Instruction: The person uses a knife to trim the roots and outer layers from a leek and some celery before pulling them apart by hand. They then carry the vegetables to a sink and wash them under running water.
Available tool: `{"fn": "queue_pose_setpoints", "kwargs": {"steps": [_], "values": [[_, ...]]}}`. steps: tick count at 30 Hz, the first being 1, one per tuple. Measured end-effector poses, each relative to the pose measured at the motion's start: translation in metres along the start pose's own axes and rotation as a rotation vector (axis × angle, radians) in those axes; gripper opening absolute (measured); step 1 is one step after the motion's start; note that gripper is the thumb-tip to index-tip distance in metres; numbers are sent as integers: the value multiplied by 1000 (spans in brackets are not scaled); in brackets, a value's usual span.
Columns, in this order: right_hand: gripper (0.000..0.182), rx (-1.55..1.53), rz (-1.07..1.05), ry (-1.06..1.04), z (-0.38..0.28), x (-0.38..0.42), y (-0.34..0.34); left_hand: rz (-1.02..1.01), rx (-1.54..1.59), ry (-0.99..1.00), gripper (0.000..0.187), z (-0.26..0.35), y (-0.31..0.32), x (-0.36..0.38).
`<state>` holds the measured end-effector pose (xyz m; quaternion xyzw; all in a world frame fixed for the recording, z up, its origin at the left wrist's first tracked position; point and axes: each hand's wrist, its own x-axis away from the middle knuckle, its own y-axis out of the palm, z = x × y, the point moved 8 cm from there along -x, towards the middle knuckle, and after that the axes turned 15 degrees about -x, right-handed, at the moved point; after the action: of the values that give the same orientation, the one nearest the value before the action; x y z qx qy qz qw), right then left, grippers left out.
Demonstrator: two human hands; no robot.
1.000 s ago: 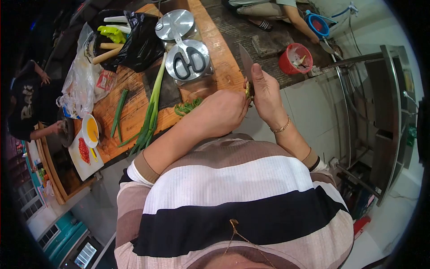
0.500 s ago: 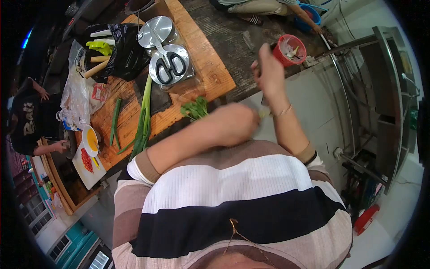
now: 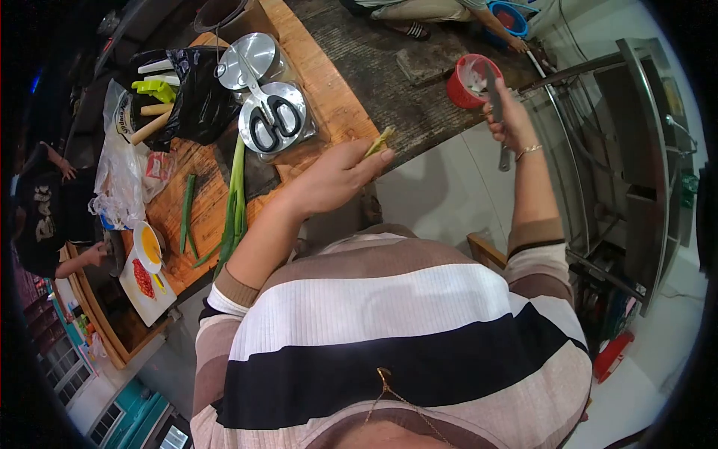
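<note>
My left hand [image 3: 340, 178] is closed around a pale yellow-green vegetable stalk [image 3: 380, 141] over the table's edge; its end sticks out past my thumb, and the rest is hidden by the hand. My right hand [image 3: 511, 122] grips a knife [image 3: 493, 91], held off to the right with the dark blade up beside the red bucket [image 3: 467, 81]. White scraps show inside that bucket. Left of my left forearm, a long leek-like green stalk [image 3: 237, 179] lies on the wooden table [image 3: 340, 97].
Black-handled scissors [image 3: 275, 120] rest on two round metal lids [image 3: 258, 56]. Nearby are a black plastic bag [image 3: 198, 97], a bowl of yellow liquid [image 3: 149, 245] and a white board with chopped red pieces [image 3: 142, 280]. One person crouches by a blue basin [image 3: 508, 19]; another stands far left.
My left hand has moved up and left. My right hand has moved right and slightly down, bringing the knife into clear view. The green leaves beside my left hand no longer show.
</note>
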<state>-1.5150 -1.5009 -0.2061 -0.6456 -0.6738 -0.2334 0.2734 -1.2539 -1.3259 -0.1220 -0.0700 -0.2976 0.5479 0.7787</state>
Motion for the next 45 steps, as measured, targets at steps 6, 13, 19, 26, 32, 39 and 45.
{"fn": "queue_pose_setpoints", "kwargs": {"steps": [6,13,19,26,32,39,45], "values": [[60,144,299,-355,-95,-87,-64,-94,274,-107,24,-1,-12,31],[58,175,481,-295,-158,-179,-130,-92,581,-201,16,-7,-26,73],[24,82,343,-507,-111,-141,-98,49,794,-176,15,-27,-44,107],[29,540,98,-96,100,-108,-51,321,897,-128,16,-50,-76,177],[29,692,-90,310,238,-49,-24,491,910,-133,15,-71,-89,267],[22,414,190,44,176,-32,-2,730,918,-66,13,-106,-96,371],[28,349,315,-286,109,5,43,779,940,-101,11,-140,-100,427]]}}
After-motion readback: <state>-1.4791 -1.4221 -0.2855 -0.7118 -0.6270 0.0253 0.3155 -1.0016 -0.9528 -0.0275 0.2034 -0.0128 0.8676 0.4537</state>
